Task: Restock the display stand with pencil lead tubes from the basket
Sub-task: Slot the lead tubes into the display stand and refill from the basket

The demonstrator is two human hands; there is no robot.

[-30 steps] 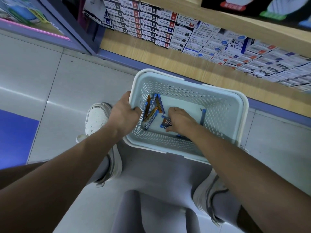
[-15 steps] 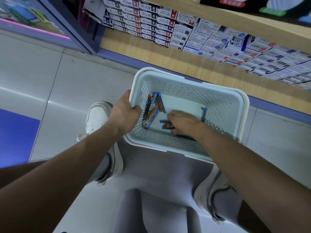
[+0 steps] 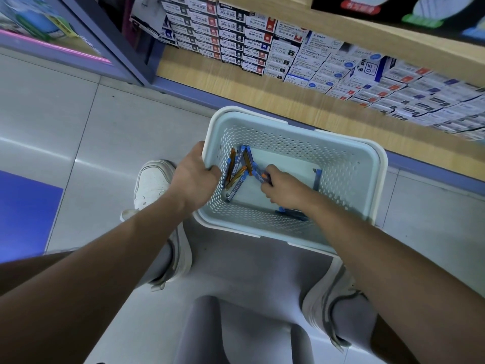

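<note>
A pale perforated basket [image 3: 349, 164] is held above the floor in front of me. My left hand [image 3: 193, 177] grips its left rim, thumb inside. Several pencil lead tubes [image 3: 237, 170], blue and orange, lie in the basket's left part; more blue ones [image 3: 291, 212] lie by the near wall under my forearm, and one [image 3: 318, 177] leans at the right. My right hand [image 3: 284, 189] is inside the basket, fingers curled round a small bunch of tubes [image 3: 262, 176].
A low wooden shelf [image 3: 236, 80] runs along the far side, stacked with rows of small white and black stationery boxes [image 3: 301, 59]. Grey floor tiles [image 3: 78, 127] lie to the left. My white shoes [image 3: 152, 185] stand below the basket.
My right hand has slid left across the basket floor and closed on a few tubes near the left cluster. The left hand and basket have stayed in place.
</note>
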